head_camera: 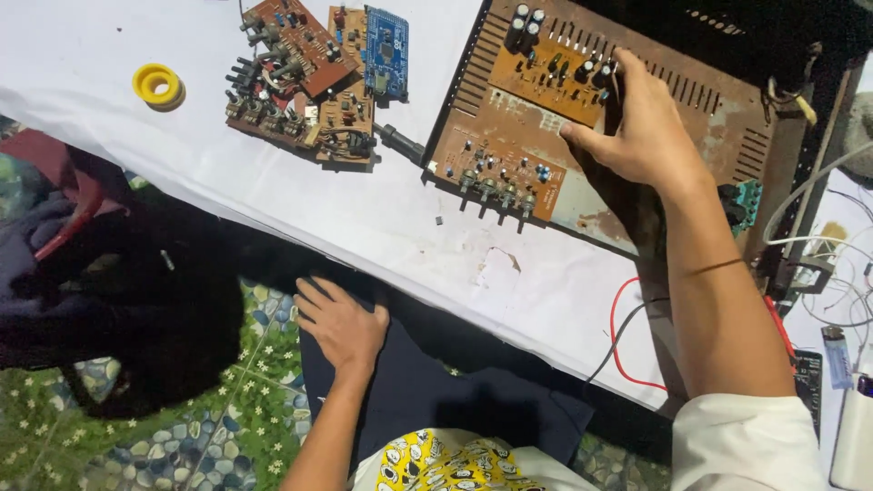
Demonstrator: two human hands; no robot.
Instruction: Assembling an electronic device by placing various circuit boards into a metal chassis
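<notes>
Your right hand (641, 127) rests loosely curled on the rusty amplifier chassis (727, 118), thumb by its brown circuit board (555, 77) far right on the worktop (382, 227), while your left hand (341, 323) lies spread, empty, on the dark cloth (436, 391) nearby.

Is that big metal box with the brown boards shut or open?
Open. The metal case has no cover on it, so its brown circuit boards show from above, and the right hand rests on them.

No packages, labels, signs or screens can be made out here.
</notes>
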